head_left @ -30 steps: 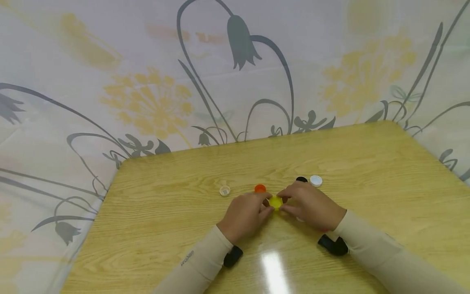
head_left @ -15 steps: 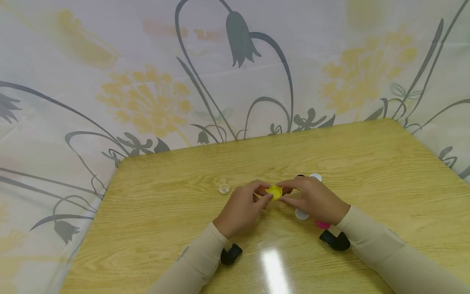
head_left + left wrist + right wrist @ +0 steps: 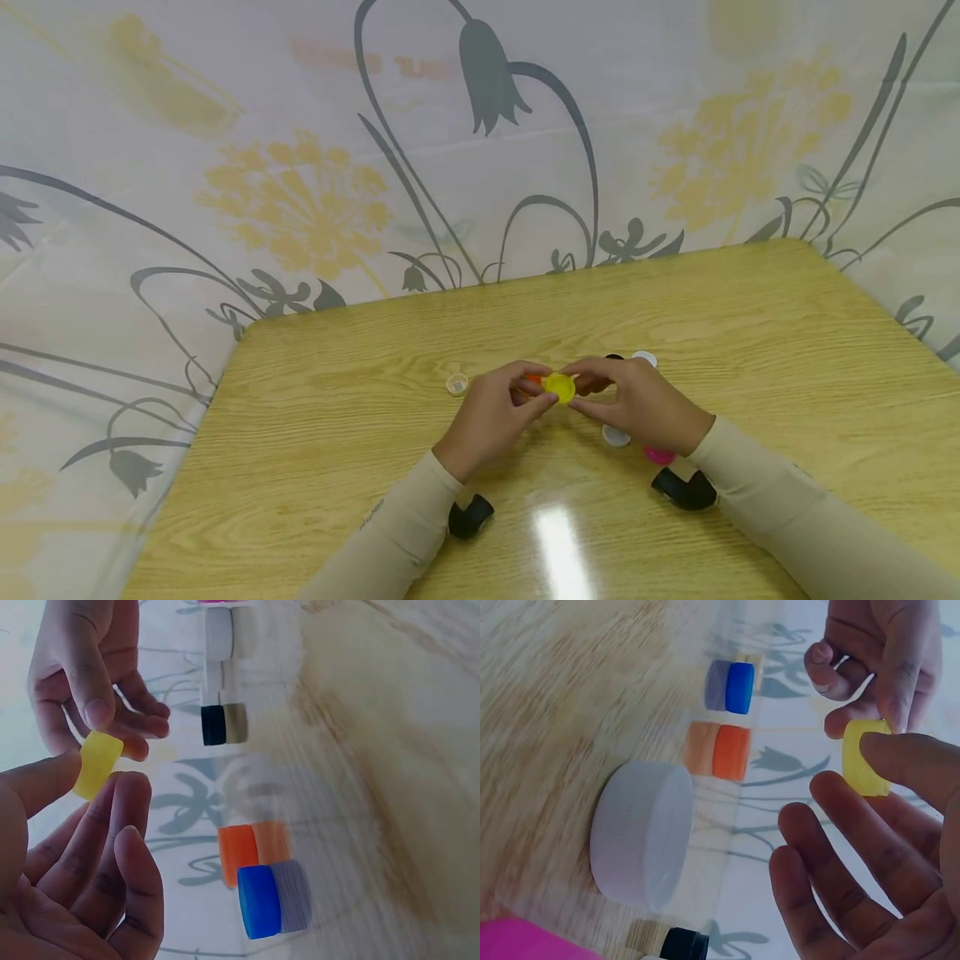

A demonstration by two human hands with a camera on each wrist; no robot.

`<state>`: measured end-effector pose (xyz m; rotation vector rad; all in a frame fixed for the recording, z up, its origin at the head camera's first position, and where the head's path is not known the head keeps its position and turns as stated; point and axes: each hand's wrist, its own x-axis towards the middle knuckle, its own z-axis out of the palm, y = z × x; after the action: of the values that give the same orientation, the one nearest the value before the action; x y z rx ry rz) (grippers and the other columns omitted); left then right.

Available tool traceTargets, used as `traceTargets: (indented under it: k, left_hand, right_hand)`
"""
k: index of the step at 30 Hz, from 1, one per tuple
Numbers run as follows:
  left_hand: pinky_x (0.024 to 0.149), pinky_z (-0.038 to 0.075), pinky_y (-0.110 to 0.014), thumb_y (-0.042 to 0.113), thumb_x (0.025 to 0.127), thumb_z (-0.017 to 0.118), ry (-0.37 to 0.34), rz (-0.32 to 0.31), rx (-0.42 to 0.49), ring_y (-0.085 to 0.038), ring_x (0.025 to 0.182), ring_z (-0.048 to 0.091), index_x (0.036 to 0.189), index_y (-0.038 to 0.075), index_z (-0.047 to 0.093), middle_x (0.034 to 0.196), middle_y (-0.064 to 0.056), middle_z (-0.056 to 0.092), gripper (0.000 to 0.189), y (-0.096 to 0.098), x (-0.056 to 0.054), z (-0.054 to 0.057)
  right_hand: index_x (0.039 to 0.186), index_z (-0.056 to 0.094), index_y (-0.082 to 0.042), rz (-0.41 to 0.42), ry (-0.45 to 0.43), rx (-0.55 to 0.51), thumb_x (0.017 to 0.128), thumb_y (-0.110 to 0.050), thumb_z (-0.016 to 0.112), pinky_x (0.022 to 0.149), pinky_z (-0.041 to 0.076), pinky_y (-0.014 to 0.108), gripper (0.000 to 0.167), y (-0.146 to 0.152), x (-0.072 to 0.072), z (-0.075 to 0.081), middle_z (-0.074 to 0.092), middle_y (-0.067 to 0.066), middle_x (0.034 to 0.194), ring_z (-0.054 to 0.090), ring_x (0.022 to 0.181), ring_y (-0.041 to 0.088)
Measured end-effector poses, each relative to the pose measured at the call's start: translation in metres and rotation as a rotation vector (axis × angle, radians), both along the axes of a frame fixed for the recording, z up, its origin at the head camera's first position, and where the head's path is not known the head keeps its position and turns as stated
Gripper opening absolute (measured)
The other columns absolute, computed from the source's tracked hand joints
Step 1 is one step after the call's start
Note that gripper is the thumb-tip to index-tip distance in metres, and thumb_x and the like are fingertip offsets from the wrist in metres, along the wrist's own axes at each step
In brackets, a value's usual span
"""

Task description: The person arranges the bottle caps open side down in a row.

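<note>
Left hand (image 3: 487, 417): nearly closed, pinching one edge of the yellow cap (image 3: 559, 388).
Right hand (image 3: 651, 408): pinches the opposite edge, spare fingers loosely spread.
Cap position: between both hands, raised above the table (image 3: 337, 467); this two-sided hold likely steadies it.
Cap look: bright yellow, round, shallow.

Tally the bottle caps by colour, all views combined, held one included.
Yellow cap: 1
Orange cap: 1
Blue cap: 1
Black cap: 1
Pink cap: 1
Pale beige cap: 1
White caps: 2
Total: 8
</note>
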<state>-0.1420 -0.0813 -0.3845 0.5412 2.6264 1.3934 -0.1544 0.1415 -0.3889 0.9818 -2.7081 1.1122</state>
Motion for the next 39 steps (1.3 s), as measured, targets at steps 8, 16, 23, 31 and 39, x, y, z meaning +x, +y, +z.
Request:
traceTargets:
  k: [8, 16, 23, 31, 39]
  left_hand:
    - [0.076, 0.055, -0.021, 0.025, 0.095, 0.071, 0.020, -0.006, -0.011, -0.013, 0.088, 0.070, 0.126, 0.013, 0.068, 0.104, -0.002, 0.074, 0.034, -0.0019, -0.0001, 0.0030]
    - [0.070, 0.054, -0.021, 0.024, 0.092, 0.074, 0.063, -0.013, -0.055, -0.007, 0.083, 0.067, 0.116, 0.015, 0.073, 0.103, 0.002, 0.075, 0.026, -0.0021, 0.0007, 0.0018]
    - [0.068, 0.052, -0.019, 0.025, 0.093, 0.073, 0.159, -0.013, -0.135, -0.007, 0.080, 0.067, 0.113, 0.016, 0.069, 0.104, 0.003, 0.074, 0.023, -0.0005, 0.0013, 0.0021]
    - [0.069, 0.053, -0.016, 0.021, 0.092, 0.074, 0.267, -0.039, -0.188, -0.011, 0.078, 0.072, 0.112, 0.013, 0.065, 0.102, -0.002, 0.076, 0.023, -0.0004, 0.0003, 0.0000]
    - [0.073, 0.055, -0.017, 0.029, 0.093, 0.072, 0.243, -0.051, -0.157, -0.010, 0.084, 0.073, 0.115, 0.013, 0.066, 0.112, -0.001, 0.074, 0.027, -0.0023, 0.0004, 0.0007]
  right_hand:
    - [0.123, 0.070, -0.008, -0.026, -0.118, -0.028, 0.097, -0.026, 0.067, 0.081, 0.057, 0.030, 0.031, 0.0029, -0.0018, -0.0021, 0.076, -0.001, 0.103, 0.070, 0.089, 0.008]
    - [0.113, 0.075, -0.010, -0.043, -0.174, -0.078, 0.097, -0.025, 0.067, 0.081, 0.057, 0.029, 0.022, 0.0001, -0.0026, -0.0025, 0.076, -0.005, 0.098, 0.071, 0.086, 0.006]
    - [0.116, 0.072, -0.006, -0.022, -0.284, -0.129, 0.100, -0.026, 0.063, 0.081, 0.056, 0.026, 0.027, 0.0002, 0.0007, 0.0025, 0.077, 0.003, 0.100, 0.072, 0.092, 0.014]
    - [0.121, 0.070, -0.007, -0.041, -0.248, -0.110, 0.097, -0.024, 0.067, 0.080, 0.057, 0.031, 0.029, -0.0018, 0.0020, 0.0026, 0.075, 0.002, 0.105, 0.071, 0.095, 0.014]
    - [0.125, 0.068, -0.011, -0.047, -0.209, -0.113, 0.094, -0.025, 0.071, 0.079, 0.057, 0.029, 0.034, -0.0015, 0.0013, -0.0006, 0.073, 0.001, 0.110, 0.069, 0.093, 0.013]
